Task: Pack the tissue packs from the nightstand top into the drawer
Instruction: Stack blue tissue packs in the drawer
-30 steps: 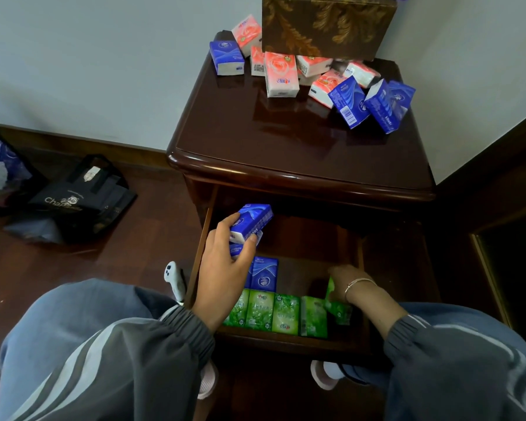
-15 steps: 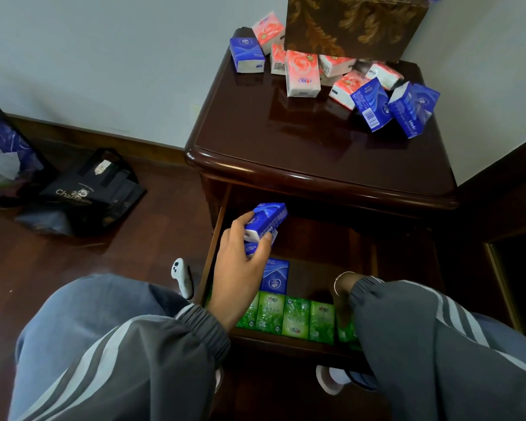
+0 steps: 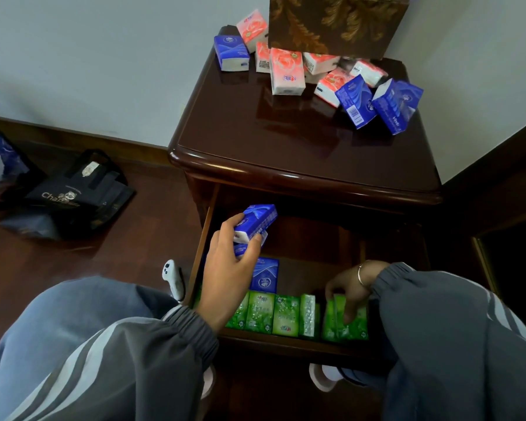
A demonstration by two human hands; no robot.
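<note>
The dark wooden nightstand [image 3: 301, 153] stands against the wall, and its drawer [image 3: 286, 344] is pulled out toward me, between my knees. At the back of the nightstand top stands a brown box [image 3: 331, 22] with a golden leaf pattern. On the floor to the left lies a black bag [image 3: 73, 192].

My left hand [image 3: 228, 268] is above the left part of the open drawer. Its thumb and fingers are curled around a blue pack [image 3: 257, 220], which is held in the air and tilted. A second blue pack [image 3: 243, 249] seems to be under it in the same grip, but I cannot tell this for sure. My right hand [image 3: 349, 287] reaches down into the right part of the drawer, and its thumb and fingers pinch the top of the last green pack [image 3: 343, 320].

The other green packs [image 3: 283, 314] stand upright, side by side, along the front wall of the drawer. Just behind them, on the left, stands one dark blue pack [image 3: 266, 275].

On the nightstand top, many packs lie in a loose group in front of the brown box: pink packs [image 3: 287, 71] in the middle, one blue-and-white pack [image 3: 231, 53] at the left, and two leaning blue packs [image 3: 397, 104] at the right.

A small white controller [image 3: 172, 278] lies on the floor beside the drawer. A thin bracelet [image 3: 360, 275] is on my right wrist.
</note>
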